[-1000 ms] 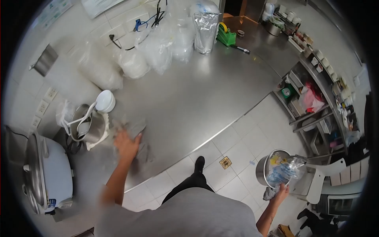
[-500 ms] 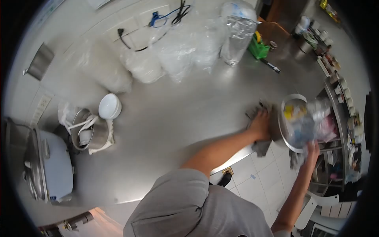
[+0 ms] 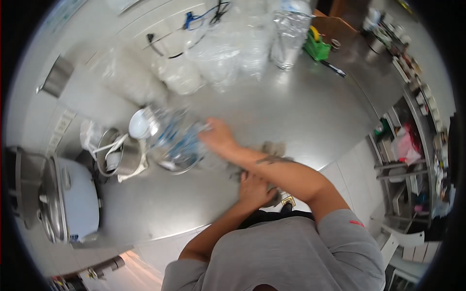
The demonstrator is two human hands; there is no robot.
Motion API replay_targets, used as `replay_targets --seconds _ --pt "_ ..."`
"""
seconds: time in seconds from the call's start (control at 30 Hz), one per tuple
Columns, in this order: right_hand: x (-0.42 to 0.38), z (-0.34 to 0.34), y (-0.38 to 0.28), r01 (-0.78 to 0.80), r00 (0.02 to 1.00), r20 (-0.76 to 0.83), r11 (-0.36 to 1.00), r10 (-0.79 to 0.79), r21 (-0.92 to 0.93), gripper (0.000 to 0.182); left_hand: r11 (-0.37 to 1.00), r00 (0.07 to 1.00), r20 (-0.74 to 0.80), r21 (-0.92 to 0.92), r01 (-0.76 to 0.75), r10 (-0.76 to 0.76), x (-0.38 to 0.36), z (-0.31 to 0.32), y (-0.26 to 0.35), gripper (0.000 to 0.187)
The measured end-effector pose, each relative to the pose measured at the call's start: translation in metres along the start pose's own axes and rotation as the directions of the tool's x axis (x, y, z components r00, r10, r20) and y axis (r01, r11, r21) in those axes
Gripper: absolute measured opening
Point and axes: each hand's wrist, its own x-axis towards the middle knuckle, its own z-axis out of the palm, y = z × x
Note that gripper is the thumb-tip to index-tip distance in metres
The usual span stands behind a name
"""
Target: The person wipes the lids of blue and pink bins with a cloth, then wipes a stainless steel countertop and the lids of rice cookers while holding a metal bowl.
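Note:
My right hand (image 3: 216, 137) is closed at the right side of a round metal bowl (image 3: 182, 167) with clear and blue plastic-wrapped things (image 3: 170, 133) in it, smeared by motion. This bowl is over the left part of the steel table, beside a white bowl (image 3: 139, 124) and a metal pot (image 3: 131, 157) with white utensils in it. Under my crossing right forearm, my left hand (image 3: 255, 189) presses on a grey-brown cloth (image 3: 275, 148) near the table's front edge. The forearm hides part of the cloth.
A large lidded cooker (image 3: 77, 194) stands at the left end of the steel table (image 3: 310, 111). Bagged clear containers (image 3: 218, 58) line the wall. A foil-wrapped stack (image 3: 290, 41), a green tape dispenser (image 3: 318, 48) and a marker (image 3: 333, 69) are at the back right.
My right hand has carried the metal bowl with its plastic-wrapped contents from the table's right end to the left. My left hand and the cloth have moved left and toward my body.

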Motion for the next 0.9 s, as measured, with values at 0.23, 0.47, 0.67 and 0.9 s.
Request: replay_targets --seconds 0.23,0.47,0.67,0.9 --pt "-0.012 0.036 -0.012 0.088 0.963 0.231 0.970 -0.141 0.226 0.029 0.999 0.999 0.046 -0.034 -0.018 0.019 -0.027 -0.015 0.003 0.067" --pt "-0.008 -0.019 -0.034 0.342 0.885 0.420 0.893 -0.201 -0.293 0.034 0.941 0.941 -0.181 0.235 -0.242 0.287 0.076 0.067 0.056 0.059" --pt "0.021 -0.076 -0.043 0.547 0.828 0.300 0.802 -0.474 -0.241 0.028 0.878 0.911 -0.115 0.340 -0.338 0.395 0.123 0.086 0.119 0.065" --pt "0.020 -0.220 0.028 0.224 0.935 -0.246 0.963 -0.256 -0.151 0.023 0.893 0.892 -0.073 0.105 -0.438 0.446 0.220 0.107 0.210 0.084"
